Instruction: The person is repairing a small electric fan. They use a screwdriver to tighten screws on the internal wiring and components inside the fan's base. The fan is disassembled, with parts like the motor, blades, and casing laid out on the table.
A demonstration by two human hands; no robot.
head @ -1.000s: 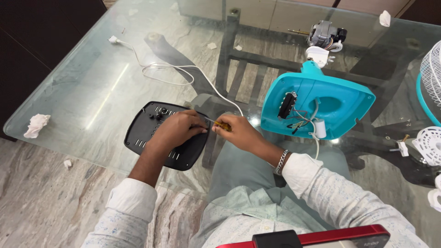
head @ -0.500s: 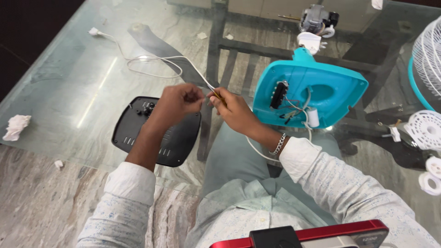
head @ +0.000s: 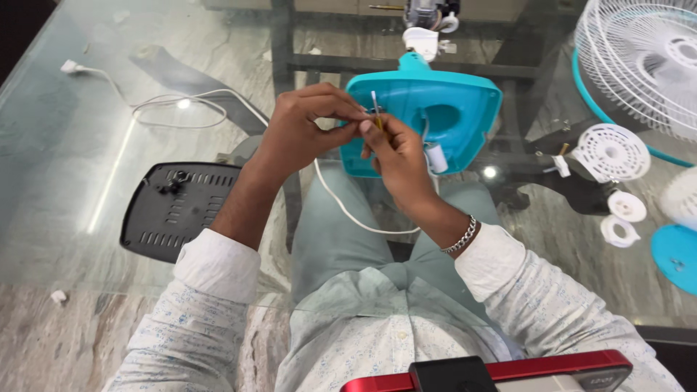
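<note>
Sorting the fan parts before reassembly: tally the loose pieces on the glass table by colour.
Teal: 2, fan base housing, round disc
White: 3, slotted hub, two small rings
Black: 1, vented cover plate
Total: 6

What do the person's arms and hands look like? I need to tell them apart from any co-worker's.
Both arms wear pale sleeves with a fine blue speckled print, rolled up the forearms. The left hand is bare; the right hand has a silver chain bracelet at the wrist.
</note>
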